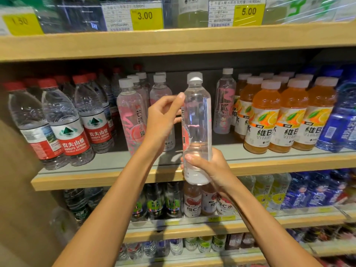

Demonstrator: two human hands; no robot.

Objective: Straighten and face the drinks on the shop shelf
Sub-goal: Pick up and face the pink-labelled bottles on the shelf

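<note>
Right grip (pixel 207 166), left grip (pixel 163 118): bottle (pixel 197 112) off shelf (pixel 96 179)

left price tag (pixel 20 21): yellow, reads about "1.50", blurred
middle price tag (pixel 144 15): "3.00" on yellow; small print beside it too blurred
right price tag (pixel 248 11): "5.00" on yellow; barcode digits below not reliably legible
red-label water bottles (pixel 75 143): "农夫山泉", with "NONGFU SPRING" under it
pink-print bottle (pixel 133 120): "芒顿小镇", vertical
clear bottle (pixel 196 120): label turned to its left side; only a sliver shows, "镇" legible
orange drink bottles (pixel 262 120): "维B水", with "VITAMIN" partly cut off by neighbouring bottles
white-and-red bottles (pixel 192 203), shelf below: "维C水"
blue bottles (pixel 344 130): sideways white print, not legible
</note>
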